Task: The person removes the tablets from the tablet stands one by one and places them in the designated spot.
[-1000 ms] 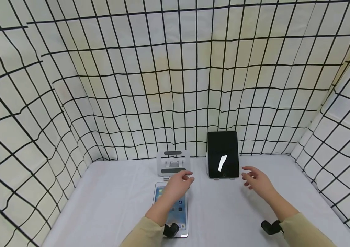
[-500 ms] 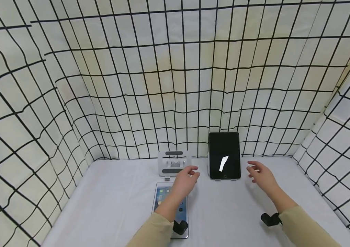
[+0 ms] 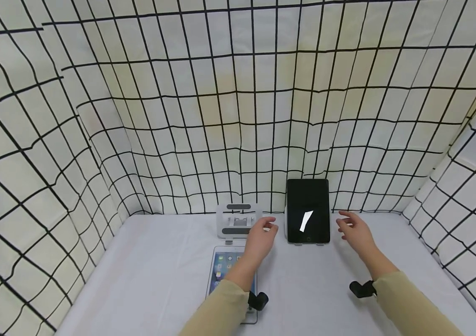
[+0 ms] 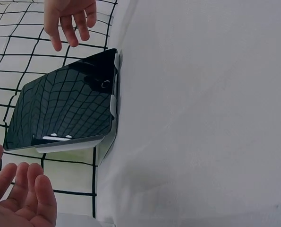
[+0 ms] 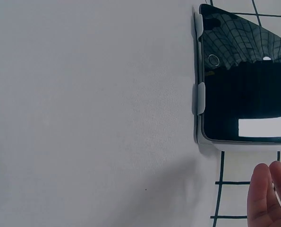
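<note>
Just beside the dark tablet [image 3: 308,205], along its two long edges, hovering with the left hand [image 3: 261,237] and the right hand [image 3: 356,234], loosely bent at the fingers and holding nothing. Compared with a second ago, brought nearer to the dark tablet on the left hand's side and raised farther up along the edge on the right hand's side. Judging by that, within reach from both sides yet ungrasped, with gaps visible in the head view; in the left wrist view, too close at the left thumb to rule out a touch. Inward of both hands, propped upright with a backward lean on white lips [image 5: 201,98], facing the person with the unlit screen. In long axis, running from the low edge upward and away, with the home button [image 3: 309,239] at the low end. With the left hand, also partly covering the white stand [image 3: 235,231]. Below that hand, crossing the lit tablet [image 3: 223,269] with the forearm [image 3: 242,273]: flat, screen up, aligned lengthwise toward the stand. Farther beyond both hands, closed off by the black grid [image 3: 256,135].
</note>
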A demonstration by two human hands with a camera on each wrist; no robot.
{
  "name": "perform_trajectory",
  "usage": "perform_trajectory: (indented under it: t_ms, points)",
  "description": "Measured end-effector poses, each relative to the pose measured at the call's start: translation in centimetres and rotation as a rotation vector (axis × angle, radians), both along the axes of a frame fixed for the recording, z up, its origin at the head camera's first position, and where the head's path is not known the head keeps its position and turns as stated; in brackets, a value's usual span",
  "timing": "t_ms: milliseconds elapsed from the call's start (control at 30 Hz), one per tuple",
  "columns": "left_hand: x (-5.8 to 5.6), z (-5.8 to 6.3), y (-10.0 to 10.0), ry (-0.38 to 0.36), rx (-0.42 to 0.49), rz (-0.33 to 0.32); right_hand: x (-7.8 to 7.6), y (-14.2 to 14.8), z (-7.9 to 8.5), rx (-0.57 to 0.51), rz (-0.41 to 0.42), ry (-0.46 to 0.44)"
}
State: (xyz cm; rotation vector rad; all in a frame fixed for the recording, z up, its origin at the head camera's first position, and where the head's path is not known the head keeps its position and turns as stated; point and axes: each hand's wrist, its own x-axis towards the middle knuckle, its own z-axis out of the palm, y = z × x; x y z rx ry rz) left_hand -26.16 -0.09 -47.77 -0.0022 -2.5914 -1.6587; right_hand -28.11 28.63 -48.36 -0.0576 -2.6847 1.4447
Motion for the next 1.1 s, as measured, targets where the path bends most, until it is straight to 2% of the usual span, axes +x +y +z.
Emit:
perform_trajectory:
  t_ms: [200, 433, 667, 867, 1100]
  points:
    - [-1.1, -0.4, 1.1, 0.013, 0.022, 0.024, -0.9, -0.1, -0.7, -0.047, -0.039, 0.008]
    - [-2.4, -0.9, 2.0, 0.033, 0.057, 0.038, -1.8, -0.2, -1.2, -0.049, -0.059, 0.01]
    - [-3.9, -1.3, 3.0, 0.052, 0.079, 0.021, -2.6, -1.0, -0.9, -0.065, -0.078, 0.007]
    - [-4.6, -1.1, 3.7, 0.068, 0.107, 0.017, -3.3, -1.8, -0.6, -0.117, -0.108, 0.009]
    - [-5.8, -1.4, 4.6, 0.075, 0.094, 0.003, -4.0, -2.3, -0.4, -0.135, -0.093, 0.016]
